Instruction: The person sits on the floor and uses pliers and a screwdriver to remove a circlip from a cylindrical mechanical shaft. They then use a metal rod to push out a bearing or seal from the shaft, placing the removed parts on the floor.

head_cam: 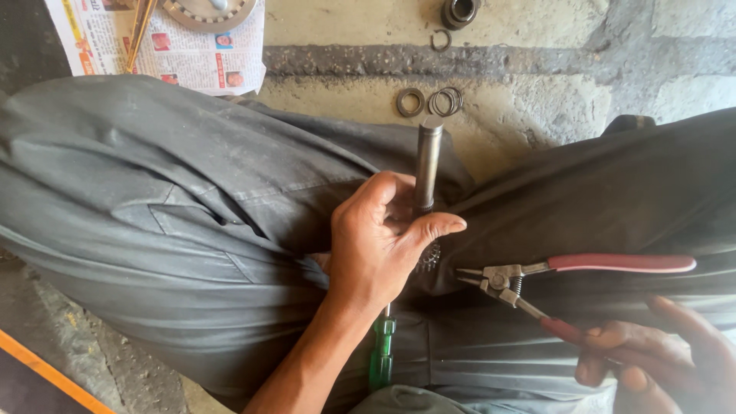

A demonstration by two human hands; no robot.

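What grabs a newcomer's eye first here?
Centre frame, the left hand grips a steel shaft upright between grey-trousered knees. Lower right, the right hand holds red-handled pliers, tips open and pointing at the shaft. Loose rings lie on the concrete floor beyond.

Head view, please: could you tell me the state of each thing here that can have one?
left hand: closed around the metal shaft
metal shaft: held, pointing away from the body
right hand: gripping one pliers handle
red-handled pliers: handles spread, tips near the shaft's lower end
green-handled screwdriver: lying on the lap, untouched
rings: loose on the concrete floor
newspaper: spread flat, parts on it
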